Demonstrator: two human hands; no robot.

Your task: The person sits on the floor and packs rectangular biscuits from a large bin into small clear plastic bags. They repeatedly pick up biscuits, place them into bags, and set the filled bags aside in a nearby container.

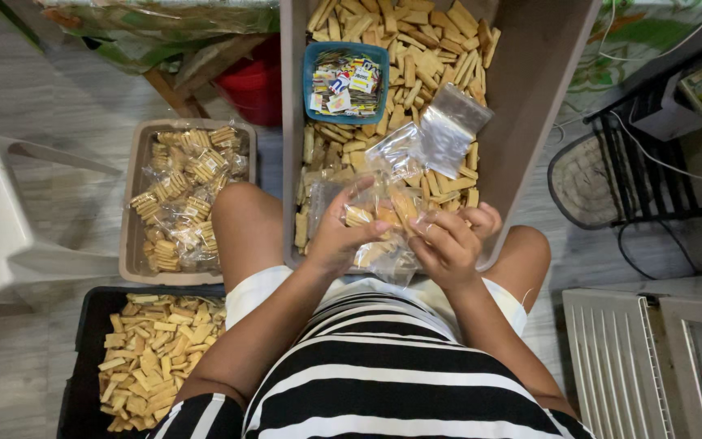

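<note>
Clear bag [383, 213], biscuits seemingly upright

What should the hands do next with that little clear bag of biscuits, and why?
Probably slip one more biscuit in, or press the bag's mouth shut. The left hand and the right hand both hold the clear bag, which already has a few biscuits inside. Loose biscuits fill the big grey bin just in front, and packed bags lie in the tray on the left.

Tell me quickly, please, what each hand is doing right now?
Left hand: closed on the clear bag of biscuits.
Right hand: fingers curled, gripping the same bag's other side.
</note>
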